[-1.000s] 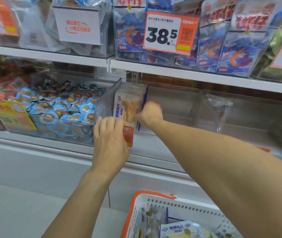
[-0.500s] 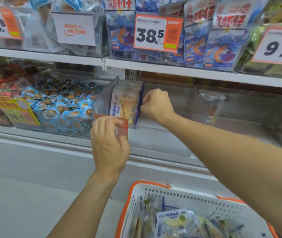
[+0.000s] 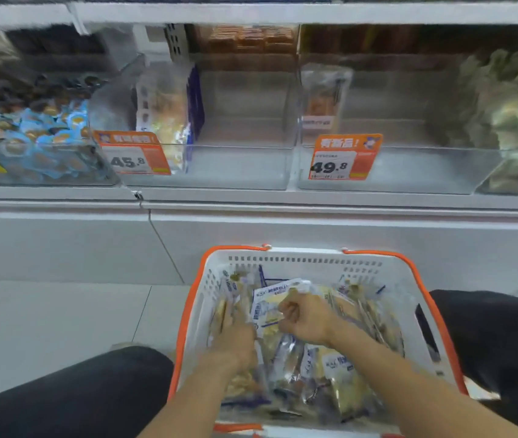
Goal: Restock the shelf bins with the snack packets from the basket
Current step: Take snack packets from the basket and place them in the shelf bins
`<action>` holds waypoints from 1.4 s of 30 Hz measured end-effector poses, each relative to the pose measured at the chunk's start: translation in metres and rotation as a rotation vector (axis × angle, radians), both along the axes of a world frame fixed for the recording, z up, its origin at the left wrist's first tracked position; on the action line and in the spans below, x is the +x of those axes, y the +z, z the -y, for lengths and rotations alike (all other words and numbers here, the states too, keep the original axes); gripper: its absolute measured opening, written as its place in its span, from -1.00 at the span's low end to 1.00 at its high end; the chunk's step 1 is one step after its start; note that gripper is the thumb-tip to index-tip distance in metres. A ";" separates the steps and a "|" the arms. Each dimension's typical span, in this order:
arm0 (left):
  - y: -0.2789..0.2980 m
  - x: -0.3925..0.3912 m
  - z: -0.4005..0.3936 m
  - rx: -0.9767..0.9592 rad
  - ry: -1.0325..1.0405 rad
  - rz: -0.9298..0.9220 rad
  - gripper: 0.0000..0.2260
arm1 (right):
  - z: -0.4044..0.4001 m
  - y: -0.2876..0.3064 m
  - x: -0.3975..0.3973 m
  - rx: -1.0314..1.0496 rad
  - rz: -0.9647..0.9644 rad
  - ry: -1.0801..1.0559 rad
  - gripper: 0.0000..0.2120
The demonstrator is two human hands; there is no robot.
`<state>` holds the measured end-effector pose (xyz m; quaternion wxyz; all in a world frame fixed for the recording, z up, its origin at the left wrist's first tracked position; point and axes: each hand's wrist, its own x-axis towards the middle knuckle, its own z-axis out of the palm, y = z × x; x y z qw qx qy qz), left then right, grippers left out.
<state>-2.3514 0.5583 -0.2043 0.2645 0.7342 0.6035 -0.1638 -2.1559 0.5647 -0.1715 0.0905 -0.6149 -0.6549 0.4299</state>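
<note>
Right hand (image 3: pixel 303 317) grips a snack packet (image 3: pixel 267 306) in basket (image 3: pixel 286 257); left hand (image 3: pixel 235 343) blurred, grip unclear

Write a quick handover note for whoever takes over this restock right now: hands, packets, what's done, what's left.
Right hand: gripping a snack packet in the basket.
Left hand: down among the packets, blurred; grip unclear.
Done: a few packets stand at the left end of the 45.8 bin.
Left: that bin is mostly bare; the basket holds many packets. The 49.8 bin has one different packet.
</note>
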 end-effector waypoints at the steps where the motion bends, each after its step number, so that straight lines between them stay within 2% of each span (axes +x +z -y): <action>1: -0.003 0.002 0.005 0.013 -0.026 -0.018 -0.63 | 0.009 -0.017 0.001 -0.047 0.022 -0.001 -0.69; 4: -0.008 0.003 0.016 0.063 -0.038 0.009 -0.65 | 0.033 -0.055 0.001 -0.040 0.047 -0.007 -0.67; 6: -0.010 0.001 0.019 0.093 -0.022 0.037 -0.70 | 0.042 -0.062 0.000 -0.025 0.166 0.065 -0.62; 8: -0.008 0.002 0.020 0.116 0.006 0.078 -0.79 | 0.045 -0.063 -0.005 -0.018 0.273 0.157 -0.49; 10: -0.005 0.005 0.019 0.143 0.046 0.166 -0.83 | 0.044 -0.057 -0.010 -0.056 0.227 0.141 -0.48; 12: 0.003 0.008 0.015 0.173 0.093 0.258 -0.84 | 0.042 -0.047 -0.011 -0.081 0.090 0.075 -0.60; 14: 0.016 0.010 0.010 0.173 0.138 0.340 -0.93 | 0.035 -0.037 -0.007 -0.078 -0.071 -0.011 -0.63; 16: 0.030 0.010 0.002 0.142 0.218 0.443 -0.93 | 0.025 -0.021 -0.002 -0.182 -0.190 -0.080 -0.75; 21: 0.065 0.007 -0.012 0.135 0.496 0.781 -0.90 | 0.006 0.008 0.011 -0.405 -0.692 -0.449 -0.73; 23: 0.079 0.008 -0.014 0.150 0.622 0.911 -0.88 | 0.002 0.012 0.017 -0.470 -0.861 -0.500 -0.60; 24: 0.084 0.008 -0.014 0.148 0.674 0.975 -0.89 | 0.000 0.014 0.020 -0.482 -0.887 -0.474 -0.54; 25: 0.089 0.008 -0.015 0.137 0.714 1.024 -0.89 | -0.001 0.017 0.021 -0.474 -0.889 -0.426 -0.52; 27: 0.094 0.006 -0.018 0.079 0.795 1.112 -0.91 | -0.001 0.022 0.021 -0.398 -0.851 -0.359 -0.61; 30: 0.100 0.001 -0.023 -0.038 0.866 1.196 -0.83 | -0.004 0.029 0.017 -0.258 -0.851 -0.426 -0.80; 32: 0.102 -0.001 -0.025 -0.100 0.822 1.183 -0.75 | -0.009 0.033 0.016 -0.184 -0.916 -0.495 -0.81; 35: 0.107 -0.008 -0.028 -0.054 0.711 1.139 -0.81 | -0.014 0.042 0.014 -0.119 -0.970 -0.538 -0.71; 38: 0.119 -0.018 -0.037 0.037 0.607 1.077 -0.84 | -0.015 0.065 0.002 -0.042 -0.821 -0.422 -0.69; 42: 0.167 -0.037 -0.072 0.197 0.394 0.971 -0.88 | -0.033 0.110 -0.024 0.282 -0.713 -0.370 -0.74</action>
